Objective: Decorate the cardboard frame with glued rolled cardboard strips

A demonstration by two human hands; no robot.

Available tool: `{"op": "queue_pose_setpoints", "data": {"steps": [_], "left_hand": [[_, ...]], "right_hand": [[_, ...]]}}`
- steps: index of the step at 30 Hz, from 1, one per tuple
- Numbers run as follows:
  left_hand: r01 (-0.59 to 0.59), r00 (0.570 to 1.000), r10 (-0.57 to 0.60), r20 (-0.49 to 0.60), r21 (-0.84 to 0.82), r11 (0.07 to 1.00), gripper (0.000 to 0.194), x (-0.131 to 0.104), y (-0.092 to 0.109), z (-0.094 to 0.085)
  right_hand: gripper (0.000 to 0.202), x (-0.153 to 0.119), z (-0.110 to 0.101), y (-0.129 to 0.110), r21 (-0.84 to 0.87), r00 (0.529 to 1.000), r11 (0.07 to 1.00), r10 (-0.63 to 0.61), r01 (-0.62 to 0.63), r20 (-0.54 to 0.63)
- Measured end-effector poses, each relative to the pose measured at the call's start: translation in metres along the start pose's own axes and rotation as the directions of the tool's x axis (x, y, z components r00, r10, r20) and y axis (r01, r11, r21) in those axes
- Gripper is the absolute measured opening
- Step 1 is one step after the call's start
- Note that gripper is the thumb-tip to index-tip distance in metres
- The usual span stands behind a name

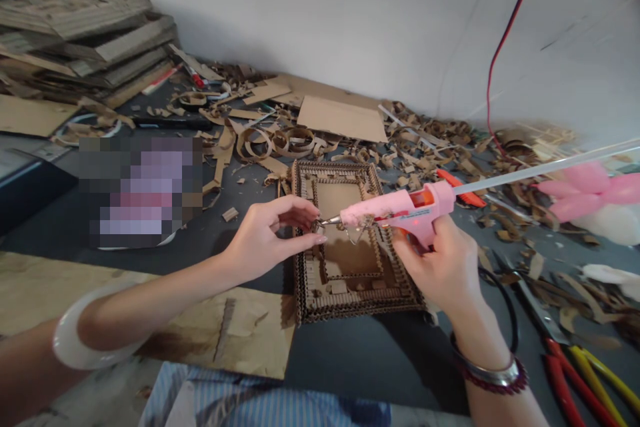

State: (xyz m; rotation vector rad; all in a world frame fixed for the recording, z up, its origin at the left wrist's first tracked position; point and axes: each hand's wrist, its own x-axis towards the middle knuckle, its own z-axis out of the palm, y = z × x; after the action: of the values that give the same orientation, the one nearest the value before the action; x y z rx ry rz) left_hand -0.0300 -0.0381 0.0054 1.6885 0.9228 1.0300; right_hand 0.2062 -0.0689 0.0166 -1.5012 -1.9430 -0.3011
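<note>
Nearest the camera is a blue-and-white striped cloth [260,403], at the bottom edge and below the left forearm. Just above it, partly under that forearm, a cardboard sheet [273,337] lies on the dark table [345,363], perhaps as a mat for the work. The left hand [267,237] is mostly curled in, finger and thumb nearly meeting on a small brown piece [317,223]; it seems to be pinched by its edge so that a side is free for the nozzle, though it is too small to make out well. The right hand [443,267] is wrapped firmly around the handle of a pink glue gun [375,208], whose metal tip points at the left hand's fingertips and looks to be touching the piece or just beside it. Out of the gun's back, above and to the right of the right hand, runs a long pale glue stick [530,173], likely left long to feed for a while. The cardboard frame [357,312] lies flat below and between the two hands, probably so that both can reach its ridged borders easily. Right of the right hand, tools with red and yellow handles [565,377] lie with their grips toward the person, handy to pick up. Beyond both hands, curled scraps [280,143] lie scattered, and a stack of wooden-looking frames [80,33] sits beyond the left hand, seemingly out of the way.
</note>
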Motion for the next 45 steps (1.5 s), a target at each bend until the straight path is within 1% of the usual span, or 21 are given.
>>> {"op": "queue_pose_setpoints", "data": {"steps": [8,11,15,18,26,35,42,45], "left_hand": [[-0.002,1.000,0.002,-0.009,-0.018,1.000,0.021,0.0002,0.0006,0.0007],[-0.012,1.000,0.012,-0.008,-0.018,1.000,0.021,-0.0004,0.0001,0.0002],[-0.020,1.000,0.020,-0.016,0.004,1.000,0.020,-0.0007,0.0000,-0.0004],[-0.036,0.999,0.036,-0.016,0.022,0.999,0.019,-0.0003,0.0006,-0.0005],[-0.105,0.994,0.106,-0.018,0.045,0.993,0.016,-0.0004,0.0016,-0.0008],[-0.106,0.994,0.106,0.004,0.052,0.993,0.012,0.0001,0.0032,-0.0001],[-0.130,0.991,0.129,0.019,0.059,0.990,0.011,0.0007,0.0039,-0.0012],[-0.133,0.991,0.131,0.022,0.070,0.989,0.010,0.0011,0.0045,-0.0008]], "right_hand": [[0.009,0.0008,0.0013,0.0004,0.022,1.000,1.000,-0.014,0.014,0.000],[0.008,0.0007,0.0010,0.0011,-0.002,1.000,1.000,-0.011,0.011,-0.001],[0.008,0.0018,-0.0004,0.0029,-0.095,0.997,0.995,-0.024,0.017,-0.067],[0.013,0.0028,-0.0014,0.0039,-0.107,0.991,0.994,-0.044,0.031,-0.128],[0.016,0.0038,-0.0017,0.0007,-0.108,0.981,0.991,-0.100,0.082,-0.167],[0.021,0.0036,-0.0018,0.0020,-0.115,0.981,0.989,-0.112,0.094,-0.160],[0.015,0.0043,-0.0017,0.0014,-0.132,0.981,0.987,-0.113,0.093,-0.159],[0.019,0.0043,-0.0013,0.0013,-0.131,0.982,0.988,-0.103,0.083,-0.159]]}}
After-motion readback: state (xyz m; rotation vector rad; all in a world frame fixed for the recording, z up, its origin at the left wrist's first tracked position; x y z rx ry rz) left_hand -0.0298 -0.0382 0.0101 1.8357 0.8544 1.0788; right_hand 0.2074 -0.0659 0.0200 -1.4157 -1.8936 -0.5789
